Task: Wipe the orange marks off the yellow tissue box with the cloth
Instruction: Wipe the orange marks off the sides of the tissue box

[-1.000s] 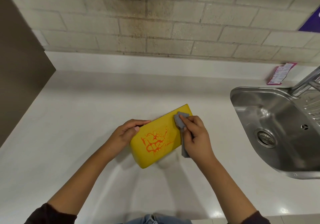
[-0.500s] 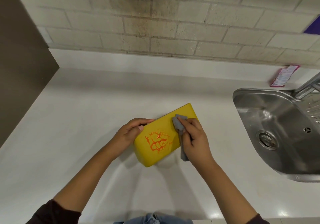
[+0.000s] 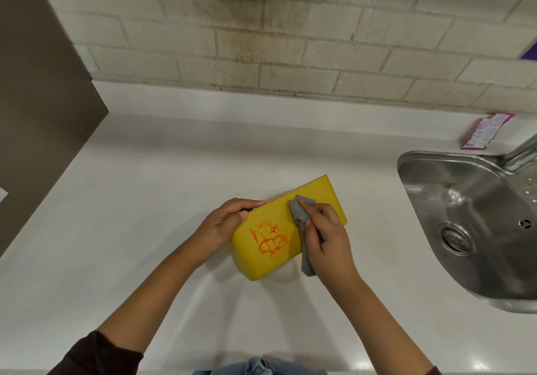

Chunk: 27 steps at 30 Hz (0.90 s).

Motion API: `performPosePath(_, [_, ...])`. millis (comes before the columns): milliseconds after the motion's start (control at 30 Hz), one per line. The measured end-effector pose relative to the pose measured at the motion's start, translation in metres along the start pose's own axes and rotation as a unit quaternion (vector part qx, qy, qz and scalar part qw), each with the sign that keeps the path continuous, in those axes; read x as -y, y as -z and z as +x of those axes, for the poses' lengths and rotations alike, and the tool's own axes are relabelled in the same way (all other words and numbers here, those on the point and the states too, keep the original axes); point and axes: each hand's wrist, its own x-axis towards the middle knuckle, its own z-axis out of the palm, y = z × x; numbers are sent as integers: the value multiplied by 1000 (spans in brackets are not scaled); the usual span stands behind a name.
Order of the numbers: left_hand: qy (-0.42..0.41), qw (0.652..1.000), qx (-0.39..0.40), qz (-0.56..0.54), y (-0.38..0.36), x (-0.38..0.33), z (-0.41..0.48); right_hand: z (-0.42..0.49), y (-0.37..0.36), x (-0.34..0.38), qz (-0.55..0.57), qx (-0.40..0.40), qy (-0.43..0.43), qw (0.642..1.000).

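Yellow box (image 3: 261, 267) lies on a white counter (image 3: 145, 200), left of a steel sink (image 3: 453, 200). The left hand (image 3: 223, 223) grips the box's left end, fingers curled over its far edge. The right hand (image 3: 325, 238) pinches a grey cloth (image 3: 299, 209) against the box, just right of the orange marks (image 3: 268, 239). A pink packet (image 3: 485, 130) lies by the wall.

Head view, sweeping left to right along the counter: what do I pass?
Brown side panel → left hand, gripping the yellow tissue box → orange marks → right hand, holding the cloth → sink.
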Motion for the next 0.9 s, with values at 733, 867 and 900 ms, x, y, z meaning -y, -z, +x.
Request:
performPosePath(733, [-22, 1000, -1, 0, -1, 1, 0, -11, -25, 25, 19, 105, 93, 990])
performPosePath(867, [-17, 1000, 2, -3, -1, -1, -1, -12, -10, 15, 18, 126, 102, 987])
performPosePath(900, [-15, 1000, 1, -3, -1, -1, -2, -10, -6, 11, 18, 110, 91, 990])
